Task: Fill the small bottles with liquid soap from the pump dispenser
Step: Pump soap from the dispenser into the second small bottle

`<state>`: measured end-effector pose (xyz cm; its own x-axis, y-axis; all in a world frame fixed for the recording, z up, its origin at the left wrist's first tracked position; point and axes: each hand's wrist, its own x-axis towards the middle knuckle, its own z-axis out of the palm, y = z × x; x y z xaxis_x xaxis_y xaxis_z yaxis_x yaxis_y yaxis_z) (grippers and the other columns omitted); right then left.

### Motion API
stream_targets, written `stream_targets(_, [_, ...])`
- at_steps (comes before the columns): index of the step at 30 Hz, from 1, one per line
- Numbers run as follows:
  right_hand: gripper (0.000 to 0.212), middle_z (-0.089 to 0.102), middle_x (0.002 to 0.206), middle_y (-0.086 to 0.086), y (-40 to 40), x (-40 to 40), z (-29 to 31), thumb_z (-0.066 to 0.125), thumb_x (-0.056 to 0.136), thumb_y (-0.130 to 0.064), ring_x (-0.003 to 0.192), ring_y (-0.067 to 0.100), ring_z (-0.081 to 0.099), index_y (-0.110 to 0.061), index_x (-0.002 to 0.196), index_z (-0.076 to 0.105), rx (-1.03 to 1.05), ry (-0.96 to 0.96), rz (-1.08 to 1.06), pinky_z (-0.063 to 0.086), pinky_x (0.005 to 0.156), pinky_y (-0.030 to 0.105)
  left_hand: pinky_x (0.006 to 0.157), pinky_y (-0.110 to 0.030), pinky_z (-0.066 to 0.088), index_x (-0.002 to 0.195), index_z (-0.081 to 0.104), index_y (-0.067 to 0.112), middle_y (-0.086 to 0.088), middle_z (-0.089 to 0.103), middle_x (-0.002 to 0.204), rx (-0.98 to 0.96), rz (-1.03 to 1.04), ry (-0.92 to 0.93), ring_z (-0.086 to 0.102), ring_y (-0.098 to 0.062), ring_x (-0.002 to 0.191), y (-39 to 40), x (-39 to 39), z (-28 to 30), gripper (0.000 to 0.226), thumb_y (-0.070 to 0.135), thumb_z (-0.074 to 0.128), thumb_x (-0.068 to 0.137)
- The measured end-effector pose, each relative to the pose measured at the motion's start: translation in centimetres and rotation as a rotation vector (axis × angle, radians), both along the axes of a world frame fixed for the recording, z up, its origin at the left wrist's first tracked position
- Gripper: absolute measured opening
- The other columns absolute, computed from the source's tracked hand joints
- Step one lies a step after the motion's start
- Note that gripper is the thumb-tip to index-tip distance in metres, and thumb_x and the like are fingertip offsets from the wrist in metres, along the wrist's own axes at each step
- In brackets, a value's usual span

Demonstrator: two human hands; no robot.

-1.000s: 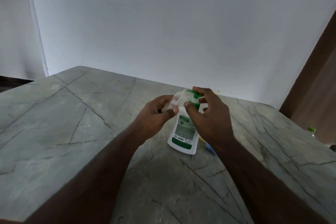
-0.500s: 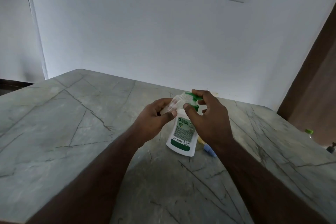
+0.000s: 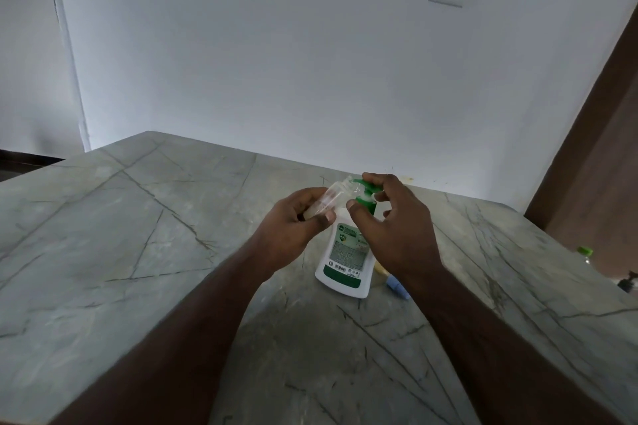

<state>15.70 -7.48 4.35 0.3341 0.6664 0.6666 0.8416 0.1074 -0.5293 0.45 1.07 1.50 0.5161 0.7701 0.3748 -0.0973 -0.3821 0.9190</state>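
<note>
A white pump dispenser (image 3: pixel 345 254) with a green label and a green pump head (image 3: pixel 366 195) stands on the grey marble table (image 3: pixel 138 252). My left hand (image 3: pixel 293 228) grips a small clear bottle (image 3: pixel 333 198), tilted with its mouth right at the pump's spout. My right hand (image 3: pixel 390 228) sits over the pump, index finger curled on top of the green head and thumb against the green collar. The bottle's lower end looks whitish.
A small blue item (image 3: pixel 397 286) and a yellowish one (image 3: pixel 379 268) lie on the table behind my right wrist. A green-capped bottle (image 3: pixel 584 252) and a dark pump top (image 3: pixel 628 281) show at the right edge. A brown door frame (image 3: pixel 587 148) rises at the right.
Both hands stay on the bottle and the pump. The pump head and my right index finger look slightly higher than a second ago. The view has shifted a little.
</note>
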Motion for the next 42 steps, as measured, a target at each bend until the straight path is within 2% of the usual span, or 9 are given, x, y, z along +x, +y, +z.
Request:
stream_targets(3, [0.044,0.062,0.122,-0.014,0.1,0.0,0.0,0.069,0.085,-0.037,0.107,0.007,0.057,-0.029,0.127,0.055,-0.005,0.006,-0.001,0.055,0.088,0.038,0.073,-0.015,0.053,0.128,0.065,0.024,0.007,0.075,0.113,0.003,0.004,-0.003,0.071,0.0,0.098,0.1,0.0,-0.1,0.032,0.015,0.066,0.097])
stream_targets(7, [0.046,0.061,0.122,-0.014,0.2,-0.3,-0.5,0.07,0.085,-0.034,0.105,0.005,0.057,-0.03,0.128,0.053,0.008,0.034,0.003,0.055,0.087,0.033,0.07,-0.013,0.054,0.126,0.065,0.027,0.008,0.075,0.113,0.017,0.012,-0.005,0.07,0.001,0.097,0.3,0.1,-0.2,0.032,0.016,0.066,0.097])
stream_targets(14, [0.05,0.059,0.128,-0.012,0.0,-0.2,-0.5,0.07,0.085,-0.034,0.108,0.005,0.055,-0.028,0.131,0.052,-0.025,0.013,0.005,0.053,0.092,0.036,0.07,-0.012,0.054,0.127,0.064,0.029,0.011,0.074,0.112,0.031,0.023,0.014,0.069,0.005,0.095,0.2,0.2,-0.2,0.031,0.019,0.066,0.097])
stream_targets(19, [0.047,0.061,0.124,-0.012,-0.2,-0.1,0.3,0.07,0.085,-0.036,0.108,0.007,0.056,-0.027,0.128,0.054,-0.023,-0.012,0.002,0.054,0.09,0.036,0.072,-0.014,0.054,0.125,0.064,0.031,0.011,0.074,0.113,0.027,0.014,0.014,0.07,0.003,0.097,0.1,0.1,-0.1,0.031,0.017,0.065,0.097])
stream_targets(26, [0.046,0.061,0.123,-0.012,0.3,-0.3,-0.6,0.069,0.086,-0.035,0.103,0.003,0.055,-0.027,0.129,0.053,-0.003,0.006,-0.008,0.051,0.085,0.027,0.07,-0.013,0.054,0.128,0.065,0.026,0.011,0.074,0.11,0.035,0.021,0.002,0.07,0.004,0.094,0.3,0.2,-0.2,0.032,0.015,0.065,0.097])
stream_targets(29, [0.048,0.06,0.127,-0.012,0.3,-0.1,-0.9,0.069,0.087,-0.035,0.103,0.001,0.052,-0.027,0.131,0.051,-0.021,0.009,-0.013,0.052,0.089,0.029,0.072,-0.014,0.055,0.129,0.065,0.025,0.01,0.074,0.112,0.041,0.025,0.014,0.07,0.003,0.096,0.3,0.1,-0.3,0.033,0.016,0.066,0.097])
stream_targets(34, [0.047,0.061,0.124,-0.012,0.3,0.3,0.1,0.068,0.085,-0.04,0.111,0.009,0.055,-0.027,0.128,0.053,-0.028,-0.022,-0.009,0.053,0.091,0.04,0.08,-0.021,0.056,0.132,0.064,0.025,0.009,0.074,0.115,0.038,0.017,0.027,0.07,-0.001,0.101,0.3,0.1,-0.3,0.035,0.017,0.065,0.098])
stream_targets(42, [0.047,0.06,0.124,-0.012,0.6,0.0,-0.4,0.068,0.086,-0.037,0.106,0.006,0.055,-0.027,0.129,0.052,-0.014,-0.016,-0.008,0.054,0.089,0.036,0.076,-0.018,0.056,0.128,0.064,0.029,0.009,0.074,0.114,0.023,0.012,0.002,0.071,-0.002,0.101,0.3,0.1,-0.3,0.032,0.018,0.065,0.098])
